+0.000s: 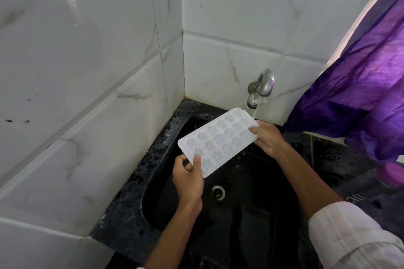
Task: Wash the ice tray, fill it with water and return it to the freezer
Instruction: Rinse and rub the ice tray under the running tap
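Observation:
A white plastic ice tray (218, 141) with star-shaped and round cells hangs over the black sink (153, 181), held at both ends. My left hand (189, 178) grips its near corner, thumb on top. My right hand (267, 137) holds the far end, close under the chrome tap (261, 87). A thin stream of water (254, 113) runs from the tap onto the tray's far corner. The tray tilts slightly, far end higher.
The sink has a metal drain (218, 192) in its middle. White marbled tiles (87, 94) form a corner on the left and behind. A purple curtain (360, 94) hangs at the right, over a wet black counter (341, 159) with a purple-capped bottle (393, 173).

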The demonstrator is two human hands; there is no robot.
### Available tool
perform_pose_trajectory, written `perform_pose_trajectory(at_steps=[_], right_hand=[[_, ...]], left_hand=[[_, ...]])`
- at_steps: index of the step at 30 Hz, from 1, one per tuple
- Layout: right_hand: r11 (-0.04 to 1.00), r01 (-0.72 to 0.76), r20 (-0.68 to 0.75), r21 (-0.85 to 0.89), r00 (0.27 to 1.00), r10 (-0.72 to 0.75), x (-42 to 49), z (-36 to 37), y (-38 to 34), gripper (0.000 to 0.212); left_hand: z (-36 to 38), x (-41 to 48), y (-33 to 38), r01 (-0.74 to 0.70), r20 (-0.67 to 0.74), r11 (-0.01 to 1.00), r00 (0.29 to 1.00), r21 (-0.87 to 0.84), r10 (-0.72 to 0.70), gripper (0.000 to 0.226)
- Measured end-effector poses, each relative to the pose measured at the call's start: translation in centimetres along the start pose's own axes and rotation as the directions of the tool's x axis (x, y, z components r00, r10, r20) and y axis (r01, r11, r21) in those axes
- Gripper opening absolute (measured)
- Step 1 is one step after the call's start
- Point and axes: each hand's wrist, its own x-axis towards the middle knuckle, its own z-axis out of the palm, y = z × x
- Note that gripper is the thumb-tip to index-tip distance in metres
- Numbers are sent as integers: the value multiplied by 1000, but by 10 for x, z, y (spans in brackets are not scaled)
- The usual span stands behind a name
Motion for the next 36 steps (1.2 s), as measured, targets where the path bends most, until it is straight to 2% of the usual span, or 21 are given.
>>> perform_pose_trajectory(at_steps=[5,10,15,18,20,21,23,25,28,36], right_hand=[[1000,2,18,-16,1000,-2,-1,-1,-1,29],[999,-15,19,52,1000,14,-4,-1,-3,19],[996,-31,58,82,998,26,-10,-3,-3,20],[995,64,50,-82,997,-60,-14,-4,0,31],[931,207,32,-301,978,-207,-20,-6,5,38],[872,281,50,-400,957,-286,-25,-8,7,35],[720,429,160,-546,896,-413,-29,-12,13,24],[569,526,279,-631,839,-466,-31,-16,17,20],[469,543,343,-697,826,-447,-31,-20,18,28],[393,516,411,-761,852,-324,-42,-25,17,32]], left_hand=[[-2,-1,1,7,7,1000,1000,-16,-7,8],[-1,-2,1,9,12,1000,1000,-15,-8,9],[-4,-1,1,11,21,1000,1000,-21,-10,6],[-5,1,4,4,8,999,1000,-39,-4,4],[-6,3,5,4,5,999,1000,-49,-4,3],[-7,4,6,7,8,999,1000,-53,-6,3],[-8,5,7,7,12,998,1000,-55,-7,3],[-9,6,9,9,22,999,1000,-47,-8,4],[-9,7,10,21,36,999,999,-44,-20,5],[-10,6,13,24,59,998,998,-50,-21,6]])
